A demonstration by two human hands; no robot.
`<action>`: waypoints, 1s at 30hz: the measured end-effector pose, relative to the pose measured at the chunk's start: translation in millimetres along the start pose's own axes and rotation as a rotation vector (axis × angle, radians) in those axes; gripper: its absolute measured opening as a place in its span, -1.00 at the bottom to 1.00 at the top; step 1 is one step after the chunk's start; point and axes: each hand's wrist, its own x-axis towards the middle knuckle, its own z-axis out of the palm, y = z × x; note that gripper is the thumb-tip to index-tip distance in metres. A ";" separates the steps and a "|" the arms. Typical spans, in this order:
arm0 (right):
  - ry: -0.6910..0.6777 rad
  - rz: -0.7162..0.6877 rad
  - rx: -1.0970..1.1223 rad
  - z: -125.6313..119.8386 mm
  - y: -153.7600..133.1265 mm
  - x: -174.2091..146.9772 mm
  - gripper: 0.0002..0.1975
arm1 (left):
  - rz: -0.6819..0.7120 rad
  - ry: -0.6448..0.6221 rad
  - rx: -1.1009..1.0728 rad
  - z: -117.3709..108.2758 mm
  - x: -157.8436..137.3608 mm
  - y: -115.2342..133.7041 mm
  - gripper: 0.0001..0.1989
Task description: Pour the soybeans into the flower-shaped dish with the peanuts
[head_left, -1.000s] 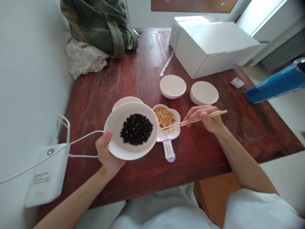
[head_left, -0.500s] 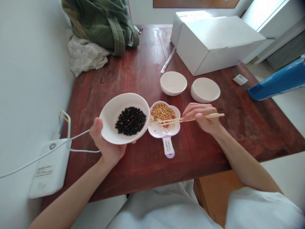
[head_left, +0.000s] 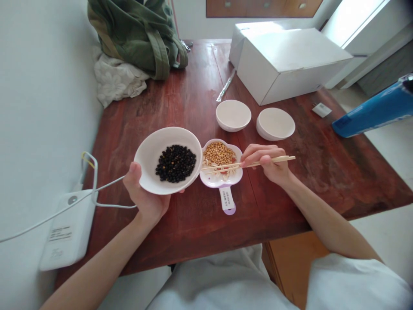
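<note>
My left hand [head_left: 145, 193] grips a white bowl [head_left: 146, 150] by its left side and underside, tilted towards me. Black beans [head_left: 176, 163] lie in a heap inside it. A pair of chopsticks [head_left: 269, 160] is held in my right hand [head_left: 266, 161], tips pointing left. The tips are over a purple-rimmed, flower-shaped dish with a handle [head_left: 229, 211], close to the bowl's right edge. In that dish are yellow soybeans [head_left: 219, 153] and pale, sliver-like pieces [head_left: 226, 174] with some reddish bits. Whether the tips pinch anything is too small to tell.
Two white bowls [head_left: 233, 115] [head_left: 275, 124] stand behind the dish. Farther back are a white box [head_left: 277, 64], a foil strip [head_left: 226, 86] and a green bag [head_left: 138, 38]. A blue bottle-like object [head_left: 371, 112] and white charger [head_left: 322, 110] lie right; a cabled power bank [head_left: 69, 228] sits left.
My right hand and the chopsticks have shifted slightly left, bringing the tips nearer to the held bowl's edge. The camera view has tipped up a little. My left hand still holds the bowl.
</note>
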 end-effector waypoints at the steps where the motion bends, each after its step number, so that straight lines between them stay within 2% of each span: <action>1: -0.003 0.004 -0.003 1.1 0.5 0.0 -0.42 | 0.007 0.011 0.013 -0.6 -0.1 -0.4 -0.33; 7: 0.031 0.026 -0.007 3.2 0.9 2.1 -0.41 | -0.004 -0.005 -0.025 -10.4 0.5 -6.8 -0.38; 10: 0.000 0.017 0.002 -0.9 -0.2 3.5 -0.43 | -0.001 0.010 -0.002 -12.8 1.2 -8.6 -0.37; 14: 0.027 0.010 -0.011 -7.7 -0.3 3.9 -0.44 | 0.022 0.028 0.062 -9.6 1.4 -7.7 -0.36; 19: 0.061 0.067 0.014 -11.6 -1.2 3.1 -0.40 | 0.025 0.037 0.051 -3.5 1.1 -8.1 -0.35; 23: 0.052 0.084 0.069 -12.5 -2.0 4.0 -0.31 | 0.012 0.000 0.034 -3.6 2.4 -11.8 -0.32; 26: 0.030 0.131 0.049 -13.7 -1.3 3.9 -0.32 | 0.017 -0.029 0.042 -7.0 3.8 -14.2 -0.31; 30: 0.178 0.157 0.135 -12.3 -0.3 4.2 -0.26 | 0.031 -0.037 0.066 -12.9 7.6 -15.7 -0.37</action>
